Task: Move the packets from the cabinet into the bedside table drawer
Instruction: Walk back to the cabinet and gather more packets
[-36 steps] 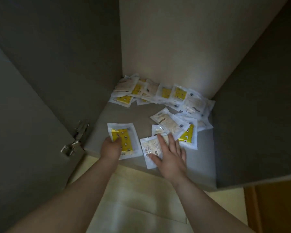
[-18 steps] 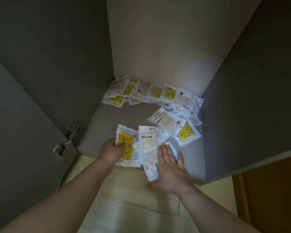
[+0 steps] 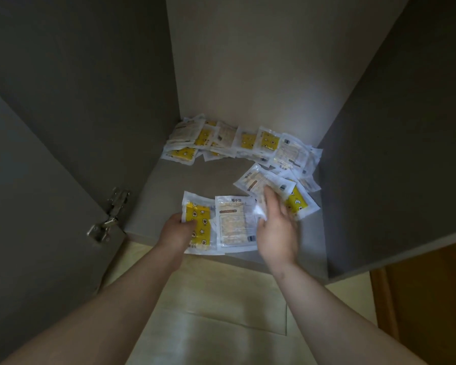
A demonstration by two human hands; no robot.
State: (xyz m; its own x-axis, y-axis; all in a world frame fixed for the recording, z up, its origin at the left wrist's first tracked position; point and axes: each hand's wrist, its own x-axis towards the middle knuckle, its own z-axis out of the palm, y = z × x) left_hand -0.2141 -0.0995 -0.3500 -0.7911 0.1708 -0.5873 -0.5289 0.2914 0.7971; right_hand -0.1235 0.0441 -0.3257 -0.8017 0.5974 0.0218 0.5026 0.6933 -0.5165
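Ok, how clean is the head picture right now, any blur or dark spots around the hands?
Head view: dim overall, cabinet side walls in shadow, back wall brighter; right hand smeared by motion blur, its grip unreadable; left hand and the yellow packet it grips are sharp.

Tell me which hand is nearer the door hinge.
Left. The left hand, gripping the yellow packet, sits just right of the hinge; the right hand is farther right, over the white packets.

Could not read the print on the pale packet (image 3: 234,225). Lost the fingers of the right hand (image 3: 277,230) to motion blur. Hid the fingers of the left hand (image 3: 177,230) under the yellow packet (image 3: 201,219). Could not count the overlapping back pile (image 3: 237,140).
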